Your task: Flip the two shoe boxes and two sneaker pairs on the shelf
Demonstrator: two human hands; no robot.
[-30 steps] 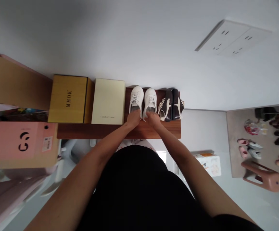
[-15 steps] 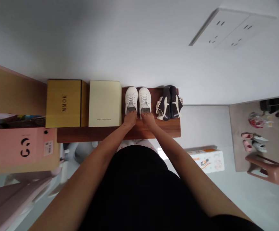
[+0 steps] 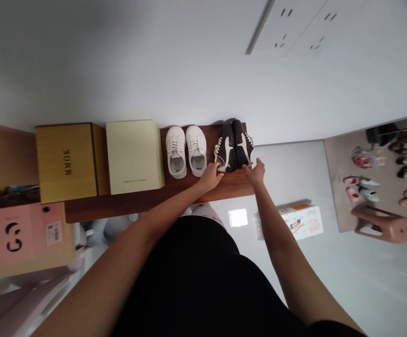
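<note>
A pair of dark sneakers with cream trim, the left one (image 3: 225, 149) and the right one (image 3: 242, 146), lie pressed together on the wooden shelf (image 3: 175, 199). My left hand (image 3: 210, 176) is at the heel of the left dark sneaker, thumb and fingers apart. At the other sneaker's heel is my right hand (image 3: 255, 172), its fingers spread; whether it touches the shoe is unclear. Beside them a pair of white sneakers, one (image 3: 176, 150) and its mate (image 3: 196, 150), stands side by side with toes toward the wall.
Left of the shoes stand a cream box (image 3: 135, 154) and a gold box (image 3: 66, 164). A pink box (image 3: 24, 234) is at the far left. On the right floor are a tissue pack (image 3: 305, 221), a pink stool (image 3: 382, 223) and several shoes. Wall sockets (image 3: 294, 28) show above.
Both hands have let go of the white sneakers and moved right to the dark pair. The white sneakers stay on the shelf. The whole view has shifted to the right.
</note>
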